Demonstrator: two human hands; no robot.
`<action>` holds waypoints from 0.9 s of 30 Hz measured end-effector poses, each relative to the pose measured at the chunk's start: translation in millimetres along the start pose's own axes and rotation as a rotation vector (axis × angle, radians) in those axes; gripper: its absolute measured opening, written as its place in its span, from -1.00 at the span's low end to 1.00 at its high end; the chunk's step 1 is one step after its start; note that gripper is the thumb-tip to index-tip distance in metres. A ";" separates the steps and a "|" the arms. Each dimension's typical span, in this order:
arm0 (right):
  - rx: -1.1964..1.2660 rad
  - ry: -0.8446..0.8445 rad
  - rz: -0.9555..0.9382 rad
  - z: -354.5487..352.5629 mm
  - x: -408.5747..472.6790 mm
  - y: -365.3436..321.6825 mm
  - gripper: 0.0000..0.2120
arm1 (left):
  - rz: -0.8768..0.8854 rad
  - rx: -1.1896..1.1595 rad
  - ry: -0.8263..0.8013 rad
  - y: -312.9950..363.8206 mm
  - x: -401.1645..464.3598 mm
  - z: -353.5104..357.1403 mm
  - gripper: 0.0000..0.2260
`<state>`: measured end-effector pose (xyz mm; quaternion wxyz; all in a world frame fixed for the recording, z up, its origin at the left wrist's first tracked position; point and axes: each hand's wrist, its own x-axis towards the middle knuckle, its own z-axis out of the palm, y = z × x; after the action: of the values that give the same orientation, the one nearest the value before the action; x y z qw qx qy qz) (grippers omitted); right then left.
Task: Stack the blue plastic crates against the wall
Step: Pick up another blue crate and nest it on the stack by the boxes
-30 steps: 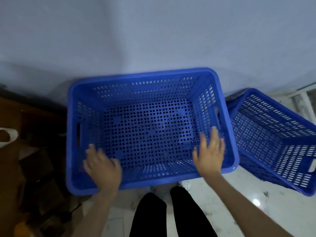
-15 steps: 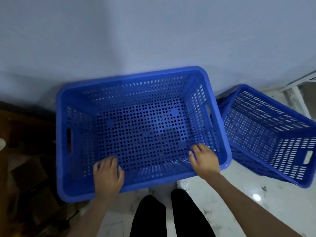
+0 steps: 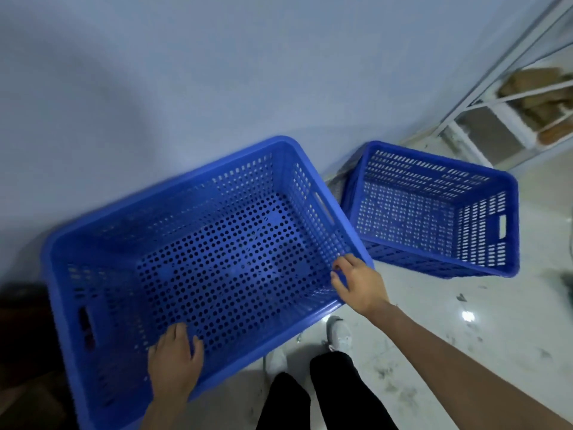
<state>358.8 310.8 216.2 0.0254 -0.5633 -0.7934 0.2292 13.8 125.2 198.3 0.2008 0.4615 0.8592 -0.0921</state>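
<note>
A pale blue-grey wall (image 3: 217,72) fills the upper view, above a glossy white marbled floor (image 3: 496,352). The large blue perforated plastic crate (image 3: 130,212) sits tilted against the wall at the left. The smaller blue slotted plastic crate (image 3: 511,218) stands just beside it on the right, its near corner hidden behind the large one's rim. A white metal shelf rack (image 3: 483,97) stands at far right. The left hand (image 3: 175,364) grips the large crate's near rim, fingers curled inside. The right hand (image 3: 359,283) clasps its near right corner.
</note>
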 end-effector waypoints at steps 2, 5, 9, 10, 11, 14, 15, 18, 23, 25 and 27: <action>0.075 0.057 0.017 -17.1 -9.5 9.5 -0.68 | 0.045 -0.029 0.056 21.0 9.8 -17.7 -0.71; 0.153 0.178 0.084 -44.3 -12.6 37.7 -0.69 | 0.158 -0.137 0.196 66.7 30.4 -55.1 -0.62; 0.258 0.291 0.307 -84.2 -3.9 102.2 -0.81 | 0.268 -0.231 0.316 164.3 59.9 -114.3 -0.60; 0.269 0.273 0.361 -92.8 -2.5 123.3 -0.77 | 0.306 -0.257 0.350 192.2 65.4 -125.9 -0.64; 0.283 0.240 0.415 -101.4 -2.1 146.2 -0.72 | 0.353 -0.282 0.389 222.1 69.5 -135.0 -0.68; 0.328 0.135 0.537 -123.6 -6.2 222.0 -0.61 | 0.496 -0.335 0.451 317.8 73.0 -147.4 -0.69; 0.337 0.104 0.565 -131.5 -8.6 246.9 -0.58 | 0.529 -0.352 0.430 350.0 72.8 -144.7 -0.67; 0.336 0.018 0.610 -154.4 -11.5 314.7 -0.50 | 0.539 -0.364 0.313 438.8 70.3 -123.7 -0.64; 0.358 -0.022 0.599 -185.7 -1.8 396.3 -0.44 | 0.351 -0.319 0.043 537.2 73.9 -81.6 -0.63; 0.337 -0.038 0.589 -193.7 4.8 419.6 -0.43 | 0.321 -0.290 -0.018 559.8 78.3 -70.2 -0.60; 0.306 -0.056 0.585 -197.1 12.5 441.0 -0.44 | 0.317 -0.265 -0.071 579.1 83.7 -62.6 -0.54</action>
<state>802.1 503.0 216.6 0.0210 -0.7505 -0.5546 0.3588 436.9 532.6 234.5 0.3020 0.5569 0.7728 0.0380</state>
